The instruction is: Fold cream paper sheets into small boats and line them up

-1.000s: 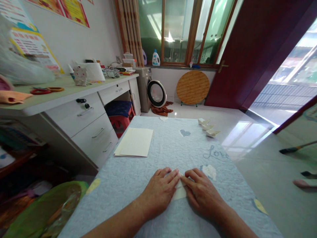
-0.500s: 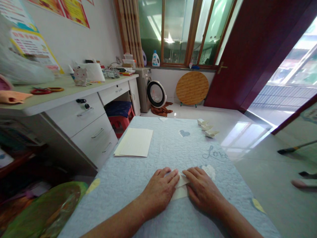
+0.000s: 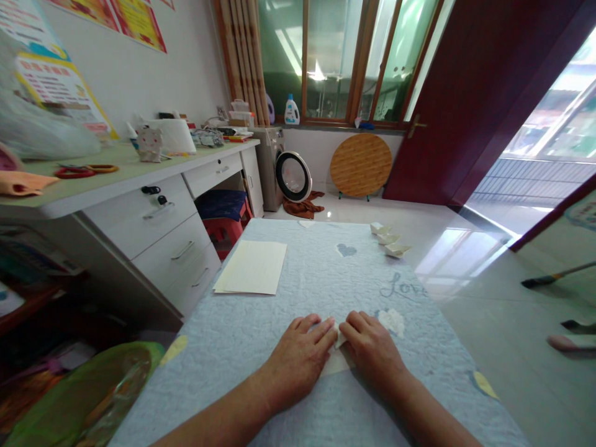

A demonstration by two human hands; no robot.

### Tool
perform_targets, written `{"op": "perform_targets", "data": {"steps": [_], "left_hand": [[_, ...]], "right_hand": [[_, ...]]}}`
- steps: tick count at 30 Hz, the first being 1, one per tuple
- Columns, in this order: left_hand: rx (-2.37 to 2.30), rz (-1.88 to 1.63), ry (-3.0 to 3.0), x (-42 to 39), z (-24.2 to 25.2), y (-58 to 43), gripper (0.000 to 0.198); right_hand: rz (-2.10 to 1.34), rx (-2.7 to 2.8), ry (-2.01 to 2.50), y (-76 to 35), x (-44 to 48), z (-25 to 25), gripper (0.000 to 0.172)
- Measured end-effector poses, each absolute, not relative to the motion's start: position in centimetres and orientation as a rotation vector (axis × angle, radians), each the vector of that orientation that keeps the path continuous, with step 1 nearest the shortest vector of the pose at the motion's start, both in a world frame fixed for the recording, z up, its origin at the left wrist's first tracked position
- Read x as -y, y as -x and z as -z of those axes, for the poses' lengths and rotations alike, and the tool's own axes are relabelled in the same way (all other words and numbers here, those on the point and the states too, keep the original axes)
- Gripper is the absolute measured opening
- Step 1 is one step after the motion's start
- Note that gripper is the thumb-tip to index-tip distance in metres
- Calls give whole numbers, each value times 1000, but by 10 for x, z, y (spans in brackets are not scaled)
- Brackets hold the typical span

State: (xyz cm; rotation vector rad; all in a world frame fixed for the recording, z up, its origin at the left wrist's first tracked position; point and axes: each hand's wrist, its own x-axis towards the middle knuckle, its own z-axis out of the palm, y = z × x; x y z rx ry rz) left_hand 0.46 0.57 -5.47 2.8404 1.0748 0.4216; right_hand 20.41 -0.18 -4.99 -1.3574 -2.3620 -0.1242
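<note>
Close to the near side of the cloth-covered table lies a partly folded sheet of paper (image 3: 336, 366), mostly covered by my hands. My left hand (image 3: 298, 357) holds it down from the left, fingers close together on the paper. From the right, my right hand (image 3: 372, 347) grips its upper part with curled fingers, the fingertips nearly meeting those of the left. A stack of cream paper sheets (image 3: 254, 267) lies farther off to the left. Several folded paper boats (image 3: 395, 250) stand in a row at the far right edge.
The blue tablecloth (image 3: 316, 273) bears a heart print and lettering. To the left stand a white desk (image 3: 135, 217) with scissors (image 3: 77, 171) on it, a red stool (image 3: 223, 217) and a green bin (image 3: 93, 397). Behind are an open washing machine (image 3: 270, 167) and a round wooden tabletop (image 3: 361, 164).
My right hand has shifted slightly left and its fingers have curled in more, covering more of the folded paper. My left hand stays nearly in place.
</note>
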Motion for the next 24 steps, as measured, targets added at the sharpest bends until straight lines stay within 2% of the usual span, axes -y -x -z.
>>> {"op": "perform_targets", "data": {"steps": [15, 24], "left_hand": [[-1061, -388, -2842, -6, 55, -2, 38], [-1056, -395, -2869, -6, 53, -2, 36]], "right_hand": [[135, 2532, 1229, -223, 11, 47, 8], [-276, 2465, 1333, -226, 23, 27, 15]]}}
